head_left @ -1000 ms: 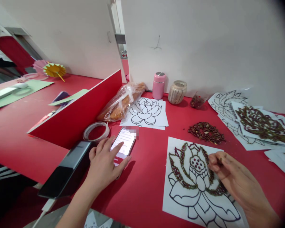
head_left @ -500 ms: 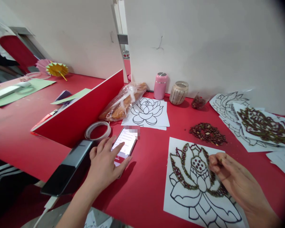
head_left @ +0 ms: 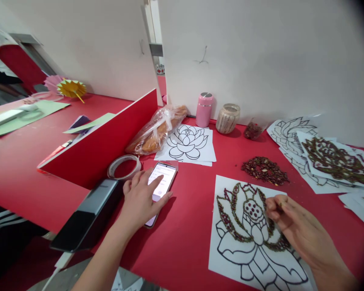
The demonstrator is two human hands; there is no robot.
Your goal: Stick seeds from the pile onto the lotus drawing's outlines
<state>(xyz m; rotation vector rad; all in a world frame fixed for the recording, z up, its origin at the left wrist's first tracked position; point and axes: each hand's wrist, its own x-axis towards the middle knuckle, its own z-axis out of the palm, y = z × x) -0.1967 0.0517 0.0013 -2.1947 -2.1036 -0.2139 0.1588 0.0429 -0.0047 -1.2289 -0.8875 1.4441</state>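
Red tabletop (head_left: 182, 242) under the phone (head_left: 164, 190), pale panels (head_left: 255, 56) behind.

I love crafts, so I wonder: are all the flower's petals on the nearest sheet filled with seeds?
No, the lower petals on that sheet show just black outlines, without seeds.

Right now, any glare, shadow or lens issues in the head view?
Head view: phone screen glows bright; head view: left hand and forearm cast a soft shadow on the red table; head view: plastic bag shows pale highlights; head view: upper right corner goes black.
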